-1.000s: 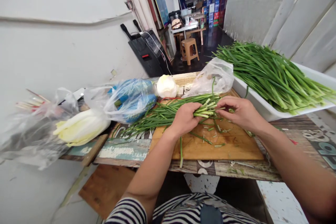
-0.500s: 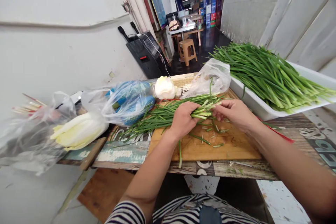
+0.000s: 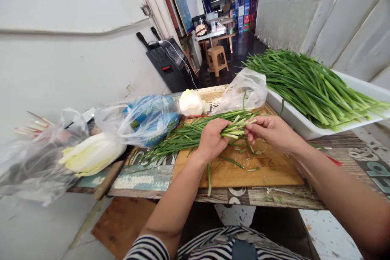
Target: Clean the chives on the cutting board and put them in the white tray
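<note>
My left hand (image 3: pixel 213 137) is closed round a bunch of garlic chives (image 3: pixel 189 134); their long green leaves trail off to the left and the pale stem ends point right. At those ends, my right hand (image 3: pixel 265 130) pinches with thumb and fingers at a stem; the exact grip is partly hidden. Both hands are above a wooden cutting board (image 3: pixel 268 168) strewn with short trimmed bits of stem. One loose chive hangs over the board's left part.
A white tray (image 3: pixel 307 133) heaped with chives stands at right. Behind the board are a crumpled clear plastic bag (image 3: pixel 243 91) and a white cabbage piece (image 3: pixel 191 102). To the left lie a napa cabbage (image 3: pixel 93 154), a wooden handle (image 3: pixel 108 178) and a blue bagged bundle (image 3: pixel 152 118).
My right hand has shifted slightly left at the stem ends, its fingers curled a little differently. My left hand keeps its hold on the chives, nearly still.
</note>
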Demonstrator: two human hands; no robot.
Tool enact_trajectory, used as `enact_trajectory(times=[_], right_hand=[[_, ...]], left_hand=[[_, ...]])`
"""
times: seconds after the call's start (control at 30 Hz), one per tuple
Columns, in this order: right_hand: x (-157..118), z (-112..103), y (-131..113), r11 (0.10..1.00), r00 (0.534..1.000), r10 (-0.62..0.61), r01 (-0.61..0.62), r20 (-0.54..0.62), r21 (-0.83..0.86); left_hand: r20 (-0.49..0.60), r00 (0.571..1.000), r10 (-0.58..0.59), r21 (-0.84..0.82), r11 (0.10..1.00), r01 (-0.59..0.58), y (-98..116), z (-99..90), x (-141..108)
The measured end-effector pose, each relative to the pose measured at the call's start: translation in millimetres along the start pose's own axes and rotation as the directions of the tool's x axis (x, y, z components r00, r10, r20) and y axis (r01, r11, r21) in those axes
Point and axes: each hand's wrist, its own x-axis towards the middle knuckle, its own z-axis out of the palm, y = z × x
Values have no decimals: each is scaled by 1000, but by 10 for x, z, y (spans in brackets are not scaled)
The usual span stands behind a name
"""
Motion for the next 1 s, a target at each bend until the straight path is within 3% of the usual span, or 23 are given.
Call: enact_trajectory(times=[0.13, 0.3, 0.43, 0.57, 0.67, 0.8, 0.9, 1.0], right_hand=[[1, -11, -18, 996, 999, -47, 46, -11, -70], [2, -10, 27, 965, 972, -176, 140, -153, -224], [-16, -79, 21, 939, 991, -128, 106, -46, -328], [-25, -114, -10, 932, 986, -158, 135, -44, -337], [-7, -39, 15, 967, 980, -139, 103, -140, -234], [46, 148, 98, 984, 941, -39, 94, -335, 150], [81, 247, 130, 917, 927, 67, 88, -369, 388], [94, 282, 125, 874, 927, 98, 94, -363, 477]], left_hand=[[3, 1000, -11, 9, 1000, 11, -7, 0, -5], [-2, 998, 68, 41, 997, -68, -34, 11, -11], [29, 992, 125, 61, 990, -127, -50, 14, -13], [68, 990, 122, 75, 989, -127, -57, 15, -14], [18, 991, 135, 75, 988, -136, -56, 15, -17], [-53, 989, 135, 76, 988, -131, -42, 20, -19], [-78, 987, 143, 81, 987, -137, -33, 30, -17], [-101, 981, 167, 70, 985, -161, -25, 36, -14]])
